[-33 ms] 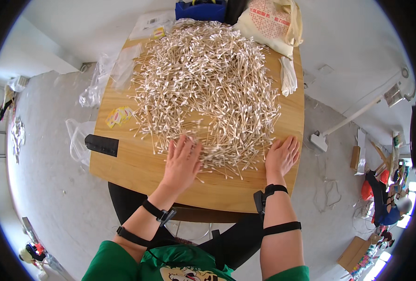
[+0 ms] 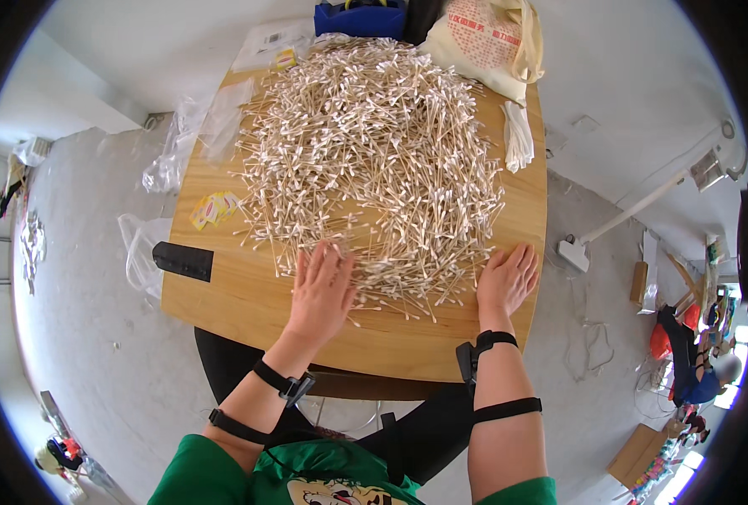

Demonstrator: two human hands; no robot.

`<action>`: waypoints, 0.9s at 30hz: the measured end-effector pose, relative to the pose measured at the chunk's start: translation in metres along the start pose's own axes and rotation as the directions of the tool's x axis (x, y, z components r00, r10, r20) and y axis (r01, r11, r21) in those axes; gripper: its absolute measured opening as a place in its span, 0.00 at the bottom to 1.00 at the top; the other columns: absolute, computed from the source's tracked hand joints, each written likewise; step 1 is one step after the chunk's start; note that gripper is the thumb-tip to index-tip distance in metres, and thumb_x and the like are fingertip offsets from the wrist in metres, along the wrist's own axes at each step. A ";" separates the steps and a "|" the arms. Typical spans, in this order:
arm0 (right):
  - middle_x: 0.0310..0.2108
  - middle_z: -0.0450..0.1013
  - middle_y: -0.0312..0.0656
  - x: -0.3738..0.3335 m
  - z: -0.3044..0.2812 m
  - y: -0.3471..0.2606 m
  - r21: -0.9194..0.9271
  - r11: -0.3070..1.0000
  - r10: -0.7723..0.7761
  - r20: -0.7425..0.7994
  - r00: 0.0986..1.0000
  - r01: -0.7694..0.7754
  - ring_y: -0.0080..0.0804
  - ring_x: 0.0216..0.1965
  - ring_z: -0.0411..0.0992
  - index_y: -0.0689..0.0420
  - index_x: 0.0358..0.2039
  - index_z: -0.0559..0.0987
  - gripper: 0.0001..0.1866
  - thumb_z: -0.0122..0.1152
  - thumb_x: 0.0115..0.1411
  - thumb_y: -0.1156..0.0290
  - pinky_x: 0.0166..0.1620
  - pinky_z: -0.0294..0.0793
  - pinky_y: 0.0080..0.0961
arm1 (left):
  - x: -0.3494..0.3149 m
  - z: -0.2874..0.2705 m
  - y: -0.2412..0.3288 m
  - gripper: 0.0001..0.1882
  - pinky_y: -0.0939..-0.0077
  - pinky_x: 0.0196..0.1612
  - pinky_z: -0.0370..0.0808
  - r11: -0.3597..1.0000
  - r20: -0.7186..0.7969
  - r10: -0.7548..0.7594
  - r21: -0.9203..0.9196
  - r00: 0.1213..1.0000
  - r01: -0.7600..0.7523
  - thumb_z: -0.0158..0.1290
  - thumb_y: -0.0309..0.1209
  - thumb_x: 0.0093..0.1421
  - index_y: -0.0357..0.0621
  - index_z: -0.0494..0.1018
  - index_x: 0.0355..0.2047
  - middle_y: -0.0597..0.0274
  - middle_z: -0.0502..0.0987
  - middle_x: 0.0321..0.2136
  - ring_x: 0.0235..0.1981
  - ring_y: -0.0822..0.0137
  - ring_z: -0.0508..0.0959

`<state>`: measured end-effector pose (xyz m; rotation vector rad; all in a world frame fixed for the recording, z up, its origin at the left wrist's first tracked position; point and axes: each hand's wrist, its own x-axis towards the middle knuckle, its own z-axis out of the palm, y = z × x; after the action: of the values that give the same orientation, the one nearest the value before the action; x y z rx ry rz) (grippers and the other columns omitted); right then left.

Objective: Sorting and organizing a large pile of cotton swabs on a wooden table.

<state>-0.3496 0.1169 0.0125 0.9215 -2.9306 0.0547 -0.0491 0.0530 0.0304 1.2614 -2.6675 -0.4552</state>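
A big loose heap of cotton swabs point(image 2: 366, 135) with pale sticks and white tips covers much of the wooden table point(image 2: 248, 311). At its near left edge lies my left hand point(image 2: 322, 286), fingers stretched out and touching the nearest swabs. It grips nothing that I can see. My right hand point(image 2: 507, 279) rests palm down near the table's right edge, just beside the heap, with its fingers extended and nothing held. Some stray swabs lie between the two hands.
Left of the heap are yellow packets point(image 2: 214, 209), a black strip point(image 2: 184, 262) and clear plastic bags point(image 2: 227, 118). A blue tape dispenser point(image 2: 361, 20), a cream cloth bag point(image 2: 483, 46) and a white folded bundle point(image 2: 519, 137) lie at the back and right. Another person point(image 2: 702, 383) sits far right.
My left hand has shifted slightly left along the heap's near edge. My right hand stays in place.
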 end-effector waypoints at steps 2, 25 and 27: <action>0.68 0.52 0.46 0.000 0.000 -0.001 0.010 1.000 -0.007 0.001 1.000 0.007 0.42 0.70 0.47 0.60 0.65 0.58 0.30 0.39 0.68 0.56 0.70 0.44 0.41 | -0.004 -0.001 -0.007 0.29 0.41 0.67 0.47 0.987 -0.109 -0.137 0.069 0.985 0.145 0.52 0.37 0.61 0.47 0.62 0.62 0.48 0.57 0.64 0.67 0.47 0.53; 0.67 0.55 0.45 -0.001 0.004 0.001 0.006 1.000 -0.027 -0.037 0.999 0.027 0.42 0.69 0.50 0.59 0.64 0.60 0.29 0.43 0.67 0.57 0.68 0.48 0.42 | 0.020 -0.006 0.030 0.17 0.59 0.50 0.73 0.916 -0.217 0.071 -0.372 0.974 -0.150 0.54 0.26 0.58 0.49 0.75 0.49 0.53 0.75 0.47 0.48 0.48 0.74; 0.66 0.56 0.46 0.000 0.007 0.004 -0.012 0.999 -0.043 -0.039 0.998 0.043 0.43 0.68 0.51 0.59 0.64 0.61 0.29 0.44 0.67 0.58 0.68 0.49 0.42 | 0.000 -0.019 0.009 0.17 0.60 0.49 0.74 0.938 -0.267 0.097 -0.299 0.959 -0.178 0.54 0.25 0.57 0.46 0.75 0.48 0.54 0.75 0.48 0.47 0.50 0.75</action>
<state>-0.3524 0.1193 0.0051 0.9705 -2.8712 0.0534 -0.0506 0.0546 0.0511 0.9582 -2.3348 -0.6328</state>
